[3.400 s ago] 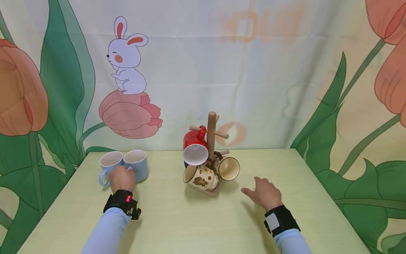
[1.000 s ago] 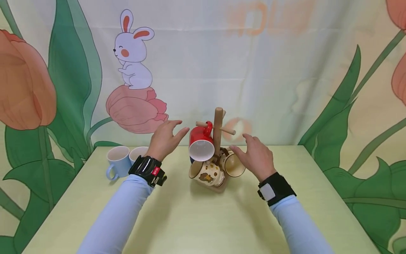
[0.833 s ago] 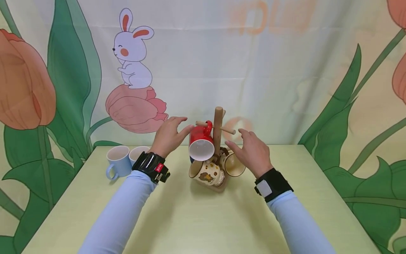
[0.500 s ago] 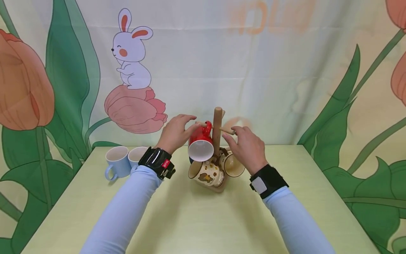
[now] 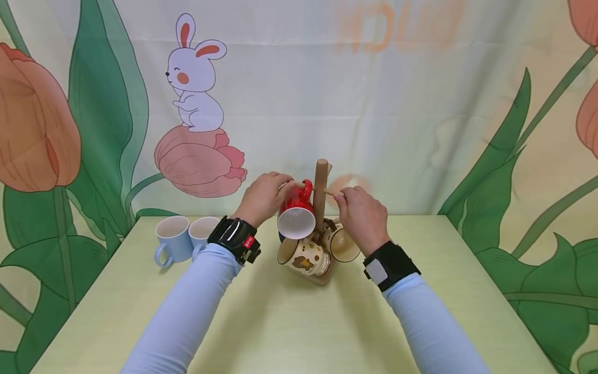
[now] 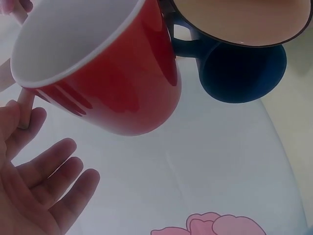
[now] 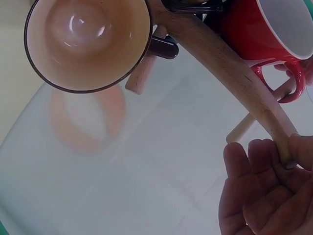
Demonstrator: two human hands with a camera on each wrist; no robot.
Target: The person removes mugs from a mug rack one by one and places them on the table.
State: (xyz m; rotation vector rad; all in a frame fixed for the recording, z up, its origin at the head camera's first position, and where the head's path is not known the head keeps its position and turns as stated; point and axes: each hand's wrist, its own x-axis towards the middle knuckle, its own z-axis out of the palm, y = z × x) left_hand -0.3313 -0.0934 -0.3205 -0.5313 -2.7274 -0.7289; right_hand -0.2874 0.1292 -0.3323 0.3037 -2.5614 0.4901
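A wooden mug tree (image 5: 320, 200) stands at the table's middle, several mugs hung on it. My left hand (image 5: 262, 198) pinches the tip of its upper left peg (image 6: 25, 106) between thumb and forefinger; the other fingers are spread. On that peg a red mug (image 5: 297, 222) hangs by its handle, white inside. At the opposite side my right hand (image 5: 366, 215) pinches the end of the upper right peg (image 7: 279, 142). Below hang a cream bear-print mug (image 5: 303, 259) and a cream dark-rimmed mug (image 5: 344, 245). A dark blue mug (image 6: 239, 76) is mostly hidden in the head view.
Two light blue mugs (image 5: 174, 240) stand upright at the table's back left; my left wrist strap partly covers the second. A printed curtain (image 5: 397, 130) with a rabbit and tulips hangs behind the table (image 5: 299, 332).
My left hand has left the light blue mugs and moved right to the mug tree. My right hand has moved up and left. Both have closed on the upper peg ends.
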